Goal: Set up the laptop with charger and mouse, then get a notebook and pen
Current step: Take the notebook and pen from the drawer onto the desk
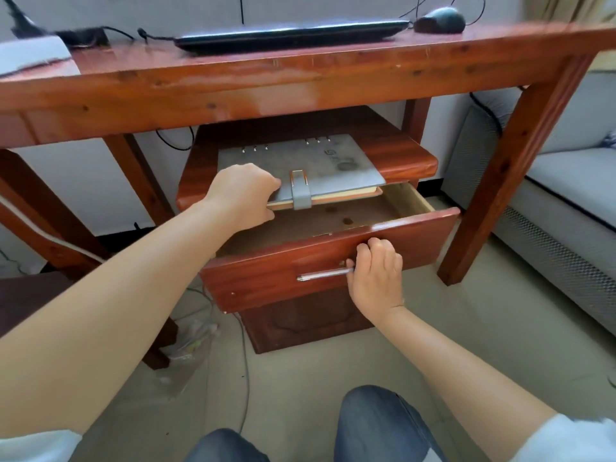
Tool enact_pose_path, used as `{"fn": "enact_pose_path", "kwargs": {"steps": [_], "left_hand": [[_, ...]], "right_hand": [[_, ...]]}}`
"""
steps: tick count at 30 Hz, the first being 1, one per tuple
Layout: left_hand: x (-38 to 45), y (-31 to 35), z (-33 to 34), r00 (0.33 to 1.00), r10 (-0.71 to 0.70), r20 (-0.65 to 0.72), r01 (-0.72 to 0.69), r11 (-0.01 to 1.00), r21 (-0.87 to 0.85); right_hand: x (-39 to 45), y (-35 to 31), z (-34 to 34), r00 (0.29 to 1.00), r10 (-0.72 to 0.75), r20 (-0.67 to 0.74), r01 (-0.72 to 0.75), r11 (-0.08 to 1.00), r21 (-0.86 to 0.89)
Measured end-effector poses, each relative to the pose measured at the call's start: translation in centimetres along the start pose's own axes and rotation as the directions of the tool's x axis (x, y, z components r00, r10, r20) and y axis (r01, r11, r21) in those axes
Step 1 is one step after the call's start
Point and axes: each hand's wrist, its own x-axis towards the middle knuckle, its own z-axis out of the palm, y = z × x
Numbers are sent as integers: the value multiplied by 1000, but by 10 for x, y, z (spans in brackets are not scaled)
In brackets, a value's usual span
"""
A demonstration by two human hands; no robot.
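Note:
A grey notebook (310,165) with a strap clasp lies on top of a small wooden cabinet (410,151) under the table. My left hand (243,198) grips the notebook's near left edge. My right hand (376,275) rests against the front of the open drawer (260,278), fingers over its top edge, and holds a slim silver pen (323,274) flat against the wood. On the table (300,81) above sit the shut black laptop (290,36), a black mouse (440,20) to its right, and the charger cable (143,33) with its brick (83,35) to the left.
The drawer's inside looks bare. A grey sofa (566,181) stands at the right, close to the table leg (500,181). Cables and a plastic bag (193,341) lie on the floor at the left. My knees (376,425) are at the bottom.

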Motion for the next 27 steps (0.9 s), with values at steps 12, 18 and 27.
{"fn": "enact_pose_path", "kwargs": {"steps": [12, 18, 27], "left_hand": [[5, -15, 3, 999, -20, 43, 21, 1000, -9], [6, -20, 5, 998, 40, 51, -42, 998, 50], [21, -52, -40, 958, 263, -116, -261, 965, 32]], "right_hand": [[47, -18, 61, 956, -5, 293, -17, 997, 72], [46, -8, 58, 957, -25, 291, -19, 989, 148], [42, 11, -24, 928, 88, 363, -200, 938, 283]]}}
